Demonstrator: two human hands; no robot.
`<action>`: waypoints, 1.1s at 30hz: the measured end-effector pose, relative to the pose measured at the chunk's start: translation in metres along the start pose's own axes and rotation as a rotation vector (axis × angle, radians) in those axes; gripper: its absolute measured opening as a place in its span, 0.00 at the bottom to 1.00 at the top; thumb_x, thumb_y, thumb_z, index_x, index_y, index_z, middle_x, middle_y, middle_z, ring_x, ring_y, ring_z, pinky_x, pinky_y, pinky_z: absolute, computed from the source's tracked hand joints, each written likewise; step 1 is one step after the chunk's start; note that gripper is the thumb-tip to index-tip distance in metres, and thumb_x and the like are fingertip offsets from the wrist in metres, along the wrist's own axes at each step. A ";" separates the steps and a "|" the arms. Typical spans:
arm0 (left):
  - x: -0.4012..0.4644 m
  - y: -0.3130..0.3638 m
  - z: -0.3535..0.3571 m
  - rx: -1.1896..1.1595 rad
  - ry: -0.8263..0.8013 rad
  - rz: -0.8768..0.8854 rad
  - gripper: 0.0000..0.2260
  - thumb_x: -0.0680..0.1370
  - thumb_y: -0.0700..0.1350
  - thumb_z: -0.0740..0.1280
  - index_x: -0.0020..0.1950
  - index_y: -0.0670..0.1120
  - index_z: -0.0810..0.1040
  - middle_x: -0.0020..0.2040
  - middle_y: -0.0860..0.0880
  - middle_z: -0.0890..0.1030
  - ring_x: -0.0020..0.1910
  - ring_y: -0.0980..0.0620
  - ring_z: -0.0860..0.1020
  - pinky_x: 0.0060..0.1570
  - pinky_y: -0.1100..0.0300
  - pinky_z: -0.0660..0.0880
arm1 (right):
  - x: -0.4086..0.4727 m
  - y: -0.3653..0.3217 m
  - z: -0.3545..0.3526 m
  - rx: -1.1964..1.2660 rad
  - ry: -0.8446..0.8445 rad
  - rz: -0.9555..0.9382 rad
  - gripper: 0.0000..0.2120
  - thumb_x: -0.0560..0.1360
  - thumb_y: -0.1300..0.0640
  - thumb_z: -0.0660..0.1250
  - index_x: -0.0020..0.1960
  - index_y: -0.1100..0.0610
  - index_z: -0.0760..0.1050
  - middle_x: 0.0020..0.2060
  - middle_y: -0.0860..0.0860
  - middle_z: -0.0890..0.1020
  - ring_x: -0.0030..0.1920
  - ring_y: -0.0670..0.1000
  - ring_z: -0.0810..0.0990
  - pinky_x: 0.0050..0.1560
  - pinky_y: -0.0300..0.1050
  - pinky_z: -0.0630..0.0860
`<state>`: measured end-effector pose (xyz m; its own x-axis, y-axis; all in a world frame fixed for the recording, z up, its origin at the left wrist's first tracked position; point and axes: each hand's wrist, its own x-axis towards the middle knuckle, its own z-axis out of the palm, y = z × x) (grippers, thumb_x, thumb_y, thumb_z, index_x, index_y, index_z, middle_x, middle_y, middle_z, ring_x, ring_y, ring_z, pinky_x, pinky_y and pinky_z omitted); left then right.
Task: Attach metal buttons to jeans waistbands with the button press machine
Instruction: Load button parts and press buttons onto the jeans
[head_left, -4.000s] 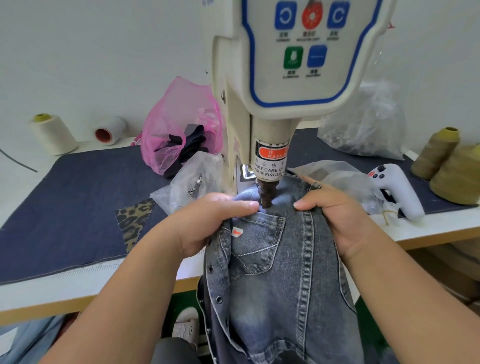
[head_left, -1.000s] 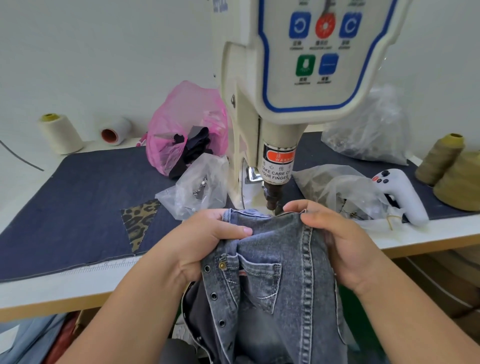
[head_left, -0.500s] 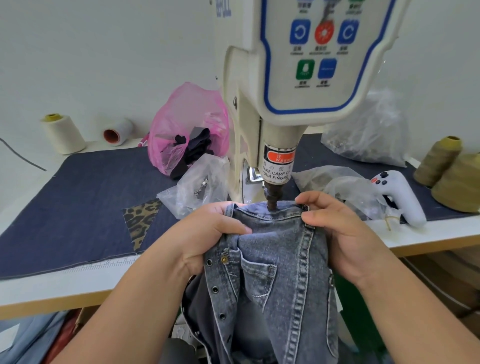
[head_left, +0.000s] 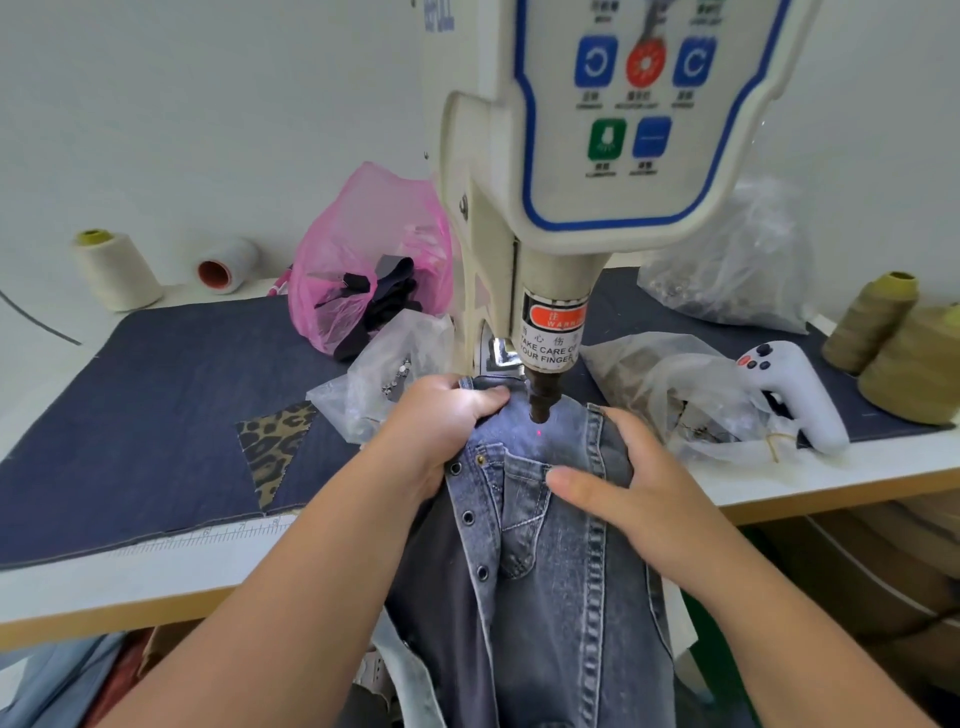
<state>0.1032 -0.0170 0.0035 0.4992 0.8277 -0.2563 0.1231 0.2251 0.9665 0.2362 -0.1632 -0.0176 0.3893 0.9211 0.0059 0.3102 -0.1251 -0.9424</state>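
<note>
Head view: grey denim garment (head_left: 550, 519) under press punch (head_left: 540, 400); left hand (head_left: 441, 421) grips its edge, right hand (head_left: 639, 488) lies flat, fingers straight. We should centre the red laser dot (head_left: 539, 433) on the mark, fingers clear.

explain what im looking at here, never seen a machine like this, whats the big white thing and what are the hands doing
This is a single view from a camera worn on the person's head, looking down at their work. The big white thing is a button press machine; its dark punch tip hangs just above grey denim jeans, where a red light dot marks the spot. The left hand grips the bunched cloth; the right hand presses it flat. Around them on the table lie a pink bag, clear bags, thread cones and a white handheld controller.
</note>
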 end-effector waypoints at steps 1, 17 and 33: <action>0.001 -0.001 0.001 0.000 0.007 0.012 0.05 0.77 0.38 0.72 0.51 0.39 0.83 0.44 0.41 0.86 0.44 0.43 0.86 0.44 0.53 0.83 | -0.001 0.003 0.001 0.017 0.012 -0.020 0.23 0.60 0.37 0.76 0.53 0.31 0.73 0.50 0.34 0.82 0.49 0.37 0.82 0.47 0.39 0.76; 0.005 -0.005 -0.021 0.664 0.142 0.248 0.29 0.69 0.72 0.62 0.40 0.44 0.74 0.34 0.50 0.73 0.31 0.56 0.71 0.33 0.61 0.65 | 0.049 0.006 -0.009 0.624 -0.118 0.200 0.19 0.61 0.63 0.72 0.52 0.62 0.82 0.43 0.63 0.85 0.37 0.59 0.84 0.38 0.50 0.82; -0.032 -0.027 -0.027 0.526 0.122 0.472 0.08 0.74 0.43 0.74 0.46 0.57 0.82 0.62 0.58 0.74 0.57 0.77 0.69 0.50 0.83 0.60 | 0.053 -0.003 0.000 0.581 -0.137 0.205 0.23 0.60 0.63 0.71 0.55 0.65 0.80 0.46 0.66 0.83 0.41 0.61 0.83 0.47 0.56 0.81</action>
<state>0.0611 -0.0358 -0.0150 0.5053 0.8341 0.2212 0.3300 -0.4236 0.8436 0.2562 -0.1143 -0.0146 0.2640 0.9434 -0.2006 -0.2957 -0.1188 -0.9478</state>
